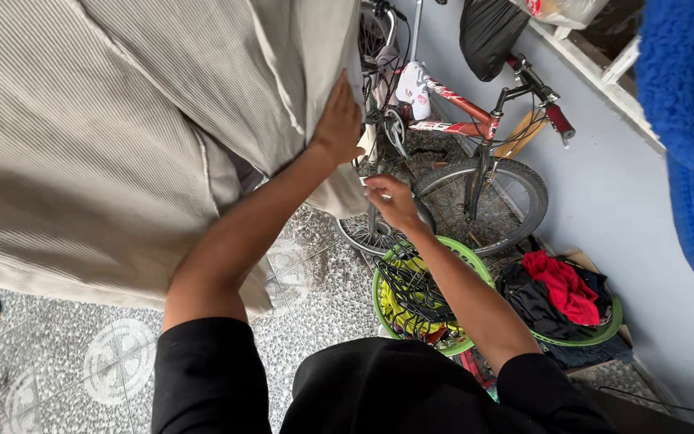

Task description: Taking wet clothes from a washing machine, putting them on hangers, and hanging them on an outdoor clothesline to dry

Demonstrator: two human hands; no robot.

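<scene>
A large beige ribbed cloth (pixel 106 137) hangs in front of me and fills the upper left of the head view. My left hand (pixel 337 120) presses flat against its right edge, fingers spread upward. My right hand (pixel 391 201) is just below and to the right, with its fingers pinched at the lower corner of the same cloth. Both my arms come out of black sleeves.
A red bicycle (pixel 475 128) leans against the grey wall behind the cloth. A green basket (pixel 475 259) with dark and yellow items stands on the patterned tile floor, beside a second green tub (pixel 604 329) of red and black clothes. A blue fluffy fabric (pixel 688 120) hangs at right.
</scene>
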